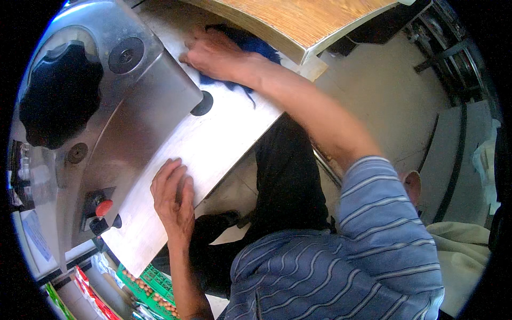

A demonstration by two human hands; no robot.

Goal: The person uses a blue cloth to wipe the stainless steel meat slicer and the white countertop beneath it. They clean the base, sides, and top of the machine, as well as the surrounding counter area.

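My left hand (174, 196) rests over the front edge of a white board (212, 140), its fingers slightly bent and apart, with nothing in them. Farther up the same board, my right hand (216, 54) lies over a dark blue cloth (256, 46). That hand is blurred, and whether its fingers grip the cloth cannot be seen. Just left of both hands stands a stainless-steel machine (140, 108), which looks like a slicer. It carries a large black scalloped knob (62, 94) and a red button (104, 208). One of its black feet (203, 104) stands on the board.
A wooden tabletop (320, 20) juts in above my right forearm. Below the board's near end are a green plastic crate (148, 280) with eggs and some red packets (94, 296). Metal shelving (448, 56) stands at far right, beyond the tiled floor (392, 88).
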